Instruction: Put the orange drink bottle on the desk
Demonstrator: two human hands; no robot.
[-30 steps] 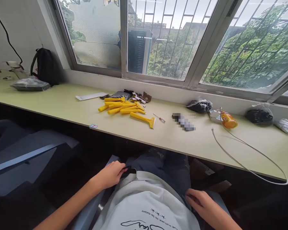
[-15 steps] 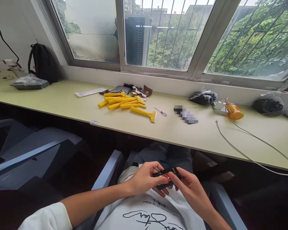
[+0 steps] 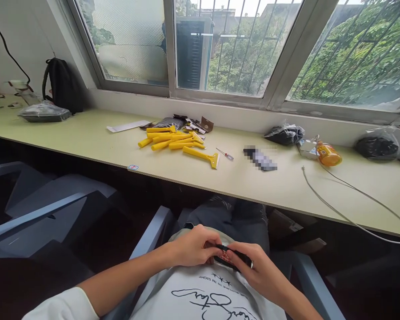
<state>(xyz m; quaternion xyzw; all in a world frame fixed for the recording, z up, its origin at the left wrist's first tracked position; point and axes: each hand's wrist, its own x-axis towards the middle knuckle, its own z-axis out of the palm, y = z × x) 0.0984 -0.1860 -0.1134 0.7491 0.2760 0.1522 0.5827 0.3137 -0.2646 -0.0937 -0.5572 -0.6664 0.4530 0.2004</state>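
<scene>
Over my lap, both hands hold a small flat black packet (image 3: 225,256) with red print. My left hand (image 3: 200,246) pinches its left end between thumb and fingers. At the other end, my right hand (image 3: 250,262) grips it, thumb in front and fingers along the top. My hands partly cover the packet, so I cannot tell whether it is open. On the table beyond lie several yellow scrapers (image 3: 173,138) in a pile. One yellow scraper (image 3: 201,157) lies apart, nearer the table edge, beside a small screwdriver (image 3: 225,154).
The long table (image 3: 253,189) runs under the window. Torn black packaging (image 3: 203,126) lies behind the scrapers. To the right are a blurred-out item (image 3: 260,159), bagged black things (image 3: 285,133), an orange bottle (image 3: 329,154) and a cable (image 3: 346,222). A backpack (image 3: 63,86) stands left.
The packet has tipped and now shows a narrower face. Both hands have shifted slightly down and changed their hold on it. The things on the table have not been moved.
</scene>
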